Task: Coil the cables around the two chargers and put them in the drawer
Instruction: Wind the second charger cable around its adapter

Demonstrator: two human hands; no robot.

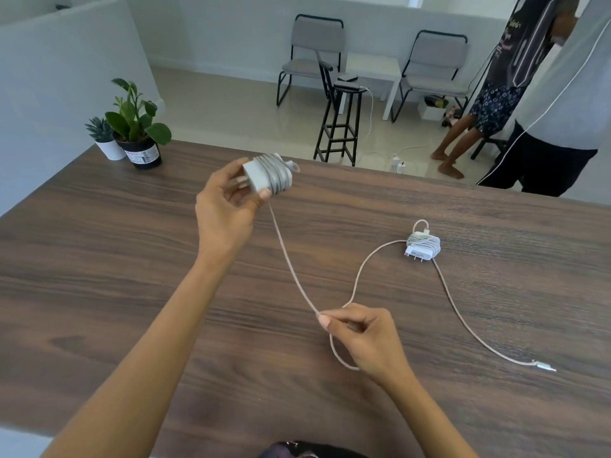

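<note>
The right hand's (360, 335) fingers (325, 320) pinch the braided cable (291, 266); the left hand's (224, 206) curl round the half-wound charger (267, 175), held above the bench (99, 259). Best, I judge, to keep the line taut and lay each turn beside the last. The second charger (423, 246) lies on the bench to the right, already coiled, and the loose cable trails past it to a plug (545, 365). Two plant pots (132, 150) hold greenery; no drawer is in view.

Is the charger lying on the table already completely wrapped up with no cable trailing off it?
No, the charger on the table has a few coils, but loose cable trails across the table.
</note>
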